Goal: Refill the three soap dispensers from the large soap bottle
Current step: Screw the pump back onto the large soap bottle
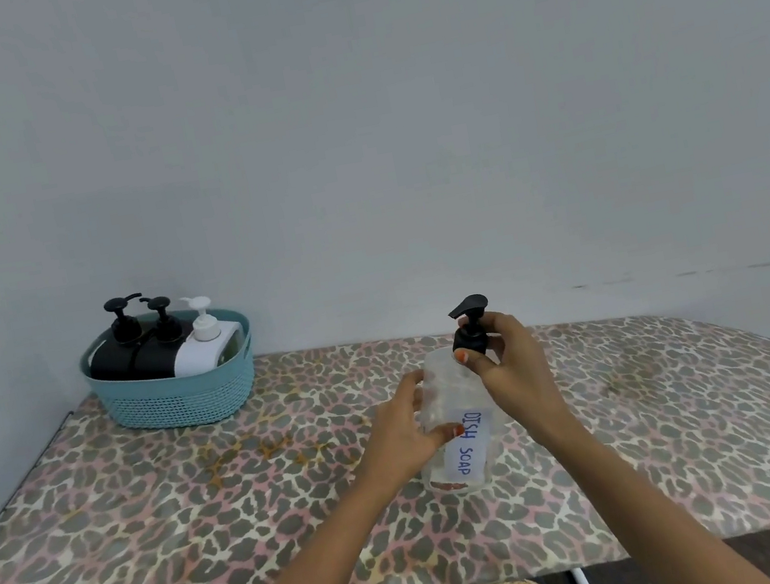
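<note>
soap dispensers [155, 358]: three in one basket [176, 403]; one bottle [450, 393] held.

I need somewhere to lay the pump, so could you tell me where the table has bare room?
Free: right of the bottle to the rounded end of the table, and between the basket and the left hand. Crowded: the basket, holding three dispensers.

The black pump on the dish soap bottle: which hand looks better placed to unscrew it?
Likely the right hand: it grips the black pump, while the left hand steadies the dish soap bottle lower down.
</note>
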Tool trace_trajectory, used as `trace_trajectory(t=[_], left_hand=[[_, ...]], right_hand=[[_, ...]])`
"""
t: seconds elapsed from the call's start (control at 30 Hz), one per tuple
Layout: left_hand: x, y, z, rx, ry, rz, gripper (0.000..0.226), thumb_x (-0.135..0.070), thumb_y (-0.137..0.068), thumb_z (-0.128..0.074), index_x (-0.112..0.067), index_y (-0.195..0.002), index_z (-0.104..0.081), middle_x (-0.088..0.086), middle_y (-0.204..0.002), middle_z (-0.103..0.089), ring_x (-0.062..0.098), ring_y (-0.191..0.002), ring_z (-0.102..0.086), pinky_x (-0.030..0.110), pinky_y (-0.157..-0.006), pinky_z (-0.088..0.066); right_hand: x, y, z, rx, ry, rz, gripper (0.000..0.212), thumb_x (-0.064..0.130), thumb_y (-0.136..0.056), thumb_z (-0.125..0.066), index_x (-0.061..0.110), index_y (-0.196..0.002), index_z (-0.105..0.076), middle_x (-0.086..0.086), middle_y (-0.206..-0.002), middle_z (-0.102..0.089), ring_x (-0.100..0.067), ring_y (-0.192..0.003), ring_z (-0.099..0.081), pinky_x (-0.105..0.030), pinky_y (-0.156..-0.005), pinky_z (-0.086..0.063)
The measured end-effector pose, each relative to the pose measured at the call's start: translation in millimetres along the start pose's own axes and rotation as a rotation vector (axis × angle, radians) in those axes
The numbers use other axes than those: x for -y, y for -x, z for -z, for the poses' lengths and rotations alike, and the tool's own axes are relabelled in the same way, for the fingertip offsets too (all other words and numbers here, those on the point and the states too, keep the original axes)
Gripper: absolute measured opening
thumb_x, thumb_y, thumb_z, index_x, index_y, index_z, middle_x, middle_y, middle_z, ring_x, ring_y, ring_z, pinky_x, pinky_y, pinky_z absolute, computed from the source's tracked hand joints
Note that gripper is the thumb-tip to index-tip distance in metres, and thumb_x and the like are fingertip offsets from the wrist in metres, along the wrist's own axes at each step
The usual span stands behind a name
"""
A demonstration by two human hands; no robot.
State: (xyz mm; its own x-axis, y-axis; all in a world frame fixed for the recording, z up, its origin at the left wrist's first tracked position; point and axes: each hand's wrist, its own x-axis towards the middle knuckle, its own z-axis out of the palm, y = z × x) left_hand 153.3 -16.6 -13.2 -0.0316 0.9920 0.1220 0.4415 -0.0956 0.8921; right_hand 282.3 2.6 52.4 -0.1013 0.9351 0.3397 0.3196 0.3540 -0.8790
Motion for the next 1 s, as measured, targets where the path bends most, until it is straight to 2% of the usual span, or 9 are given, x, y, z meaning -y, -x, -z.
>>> trace_trajectory(t=[0.17, 0.27, 0.3, 0.37, 0.43, 0.57, 0.7, 0.87, 1.0], left_hand=[[-4, 3, 2, 0.034, 0.016, 0.005, 0.071, -0.021, -0.075, -0.074, -0.019, -0.133, -0.034, 0.006, -0.127, -0.057, 0.015, -0.115, -0.055, 0.02, -0.087, -0.042], [-3, 3, 4, 0.053, 0.027, -0.004, 0.072, -0.022, -0.076, -0.073, -0.02, -0.134, -0.033, 0.005, -0.13, -0.055, 0.01, -0.112, -0.052, 0.021, -0.088, -0.042], [-3, 3, 4, 0.057, 0.031, -0.004, 0.072, -0.022, -0.076, -0.073, -0.021, -0.135, -0.032, 0.004, -0.13, -0.054, 0.007, -0.11, -0.05, 0.021, -0.089, -0.042], [-3, 3, 5, 0.06, 0.029, -0.003, 0.072, -0.022, -0.076, -0.073, -0.022, -0.135, -0.032, 0.003, -0.13, -0.053, 0.004, -0.106, -0.048, 0.021, -0.088, -0.042], [-2, 4, 5, 0.066, 0.015, -0.015, 0.072, -0.023, -0.077, -0.072, -0.023, -0.136, -0.031, 0.001, -0.13, -0.053, 0.002, -0.106, -0.046, 0.019, -0.087, -0.041], [1, 4, 3, 0.074, 0.023, -0.016, 0.071, -0.025, -0.078, -0.071, -0.023, -0.137, -0.031, -0.007, -0.128, -0.051, -0.001, -0.111, -0.042, 0.017, -0.091, -0.038], [15, 10, -5, 0.131, 0.011, 0.05, 0.066, -0.024, -0.077, -0.072, -0.023, -0.133, -0.038, -0.014, -0.118, -0.049, 0.001, -0.111, -0.046, 0.018, -0.094, -0.039], [27, 2, -17, 0.079, 0.013, 0.102, 0.057, -0.022, -0.073, -0.075, -0.026, -0.121, -0.045, -0.004, -0.12, -0.059, 0.011, -0.113, -0.056, 0.03, -0.097, -0.047], [16, -22, -28, 0.069, 0.013, 0.067, 0.07, -0.027, -0.068, -0.077, -0.022, -0.13, -0.044, -0.005, -0.123, -0.059, 0.011, -0.113, -0.057, 0.034, -0.098, -0.047]], right_hand=[[-15, 7, 13, 0.11, -0.036, 0.012, 0.04, 0.016, -0.086, -0.063, 0.026, -0.12, -0.046, 0.011, -0.118, -0.052, 0.0, -0.11, -0.048, -0.01, -0.088, -0.038], [-34, 20, 14, 0.128, -0.067, -0.019, 0.056, 0.023, -0.087, -0.059, 0.026, -0.136, -0.034, 0.021, -0.13, -0.038, 0.007, -0.118, -0.037, 0.001, -0.089, -0.033], [-41, 24, 13, 0.125, -0.096, -0.045, 0.059, 0.023, -0.087, -0.059, 0.027, -0.138, -0.03, 0.021, -0.132, -0.035, 0.006, -0.12, -0.036, -0.001, -0.092, -0.033], [-59, 34, 10, 0.149, -0.138, -0.111, 0.064, 0.023, -0.085, -0.06, 0.029, -0.139, -0.026, 0.017, -0.137, -0.034, -0.002, -0.124, -0.039, -0.02, -0.102, -0.038], [-77, 46, 5, 0.204, -0.107, -0.154, 0.066, 0.021, -0.082, -0.065, 0.031, -0.136, -0.028, 0.012, -0.133, -0.045, -0.006, -0.119, -0.048, -0.029, -0.098, -0.045], [-106, 57, -9, 0.215, -0.028, -0.2, 0.06, 0.011, -0.079, -0.07, 0.033, -0.125, -0.037, 0.018, -0.113, -0.056, -0.009, -0.11, -0.057, -0.017, -0.084, -0.049], [-115, 57, -20, 0.161, -0.022, -0.245, 0.062, 0.013, -0.079, -0.071, 0.016, -0.132, -0.041, 0.017, -0.103, -0.059, -0.001, -0.095, -0.06, -0.01, -0.072, -0.049], [-116, 48, -19, 0.109, -0.009, -0.242, 0.068, 0.02, -0.072, -0.077, 0.024, -0.128, -0.041, 0.007, -0.104, -0.061, -0.011, -0.096, -0.062, -0.012, -0.071, -0.049], [-115, 31, -1, 0.068, 0.016, -0.198, 0.061, 0.017, -0.075, -0.075, 0.025, -0.125, -0.041, 0.01, -0.101, -0.06, -0.009, -0.092, -0.061, -0.013, -0.069, -0.048]])
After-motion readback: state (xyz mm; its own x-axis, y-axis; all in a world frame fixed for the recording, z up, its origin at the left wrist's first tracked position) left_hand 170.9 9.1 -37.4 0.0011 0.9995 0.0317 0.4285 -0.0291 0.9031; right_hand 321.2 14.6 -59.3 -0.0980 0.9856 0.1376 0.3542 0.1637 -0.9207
